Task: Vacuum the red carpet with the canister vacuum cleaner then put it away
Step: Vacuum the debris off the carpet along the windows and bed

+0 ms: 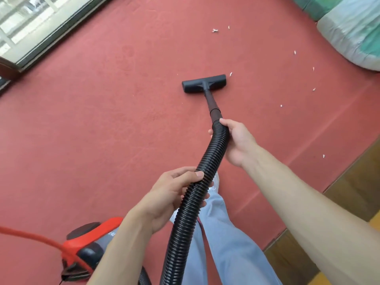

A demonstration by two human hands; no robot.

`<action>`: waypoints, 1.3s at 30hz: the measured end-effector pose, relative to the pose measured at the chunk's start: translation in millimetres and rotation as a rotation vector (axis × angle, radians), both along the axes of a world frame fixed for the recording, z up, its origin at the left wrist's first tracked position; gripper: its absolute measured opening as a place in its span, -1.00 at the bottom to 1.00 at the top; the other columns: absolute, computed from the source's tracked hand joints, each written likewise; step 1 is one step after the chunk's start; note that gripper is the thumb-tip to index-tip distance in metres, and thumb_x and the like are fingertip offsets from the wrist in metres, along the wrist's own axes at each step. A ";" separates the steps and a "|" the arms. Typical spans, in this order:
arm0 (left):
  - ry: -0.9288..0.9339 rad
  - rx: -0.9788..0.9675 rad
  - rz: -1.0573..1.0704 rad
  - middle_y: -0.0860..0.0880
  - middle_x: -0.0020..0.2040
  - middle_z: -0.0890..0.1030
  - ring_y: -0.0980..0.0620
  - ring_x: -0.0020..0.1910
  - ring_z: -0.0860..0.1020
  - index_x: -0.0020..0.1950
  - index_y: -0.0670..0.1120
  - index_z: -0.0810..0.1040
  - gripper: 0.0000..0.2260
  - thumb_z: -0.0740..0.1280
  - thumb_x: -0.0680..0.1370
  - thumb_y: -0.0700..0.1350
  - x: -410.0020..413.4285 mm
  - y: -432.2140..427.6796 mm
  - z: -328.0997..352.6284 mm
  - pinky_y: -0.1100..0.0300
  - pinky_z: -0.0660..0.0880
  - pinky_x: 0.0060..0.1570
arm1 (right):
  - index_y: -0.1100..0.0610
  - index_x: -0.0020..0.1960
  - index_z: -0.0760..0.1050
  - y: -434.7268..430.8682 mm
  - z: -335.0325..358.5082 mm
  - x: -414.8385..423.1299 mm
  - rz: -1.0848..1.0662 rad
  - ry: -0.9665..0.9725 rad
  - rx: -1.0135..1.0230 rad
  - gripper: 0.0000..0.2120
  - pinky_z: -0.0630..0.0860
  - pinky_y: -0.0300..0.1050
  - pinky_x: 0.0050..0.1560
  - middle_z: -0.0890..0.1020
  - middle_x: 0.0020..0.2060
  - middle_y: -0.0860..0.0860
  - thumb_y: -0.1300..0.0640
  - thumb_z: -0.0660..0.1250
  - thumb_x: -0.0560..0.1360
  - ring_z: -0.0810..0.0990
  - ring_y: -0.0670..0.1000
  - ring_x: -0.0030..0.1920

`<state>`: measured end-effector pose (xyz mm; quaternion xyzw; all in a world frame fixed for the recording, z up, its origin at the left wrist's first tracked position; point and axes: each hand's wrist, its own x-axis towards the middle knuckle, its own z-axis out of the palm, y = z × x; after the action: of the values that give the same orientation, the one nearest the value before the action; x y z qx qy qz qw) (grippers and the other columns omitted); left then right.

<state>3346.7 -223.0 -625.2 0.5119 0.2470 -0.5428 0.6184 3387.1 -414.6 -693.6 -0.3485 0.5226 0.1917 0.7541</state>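
In the middle of the view, the right hand (236,140) grips the black ribbed hose (191,204) just below the rigid tube (211,101), with the fingers curled around it. Lower down, the left hand (170,198) holds the same hose, thumb on top and fingers wrapped under it. The tube leads forward to the flat black nozzle (204,83), which lies on the red carpet (92,120).

Small white scraps (215,30) lie scattered on the carpet, one just beside the right end of the nozzle and others farther to the right and beyond. The red and black canister vacuum (92,239) stands on the carpet at the lower left, partly hidden behind the left forearm, and an orange cord (30,235) runs from it to the left edge. Under the hose, a leg in light blue trousers (222,233) is visible.

The carpet covers most of the floor. A glass door with a dark frame (41,23) borders it at the upper left, a wooden floor (349,192) at the right, and a pale padded bundle (353,31) lies at the upper right corner.
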 end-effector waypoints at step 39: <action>-0.108 -0.008 -0.698 -0.24 0.00 0.72 -0.08 -0.25 0.67 0.19 -0.09 0.60 -0.76 0.41 0.56 -0.04 -87.7 54.2 8.1 0.01 0.61 -0.19 | 0.19 0.06 0.48 75.6 -26.0 -235.3 -0.588 0.278 -0.206 -0.80 0.50 -0.04 -0.07 0.55 -0.12 0.12 0.09 0.35 0.51 0.54 0.09 -0.12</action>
<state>3258.9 -168.8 -617.1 0.5910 0.0220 -0.6946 0.4096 3151.9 -339.0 -719.6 -0.2275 0.7152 -0.0420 0.6596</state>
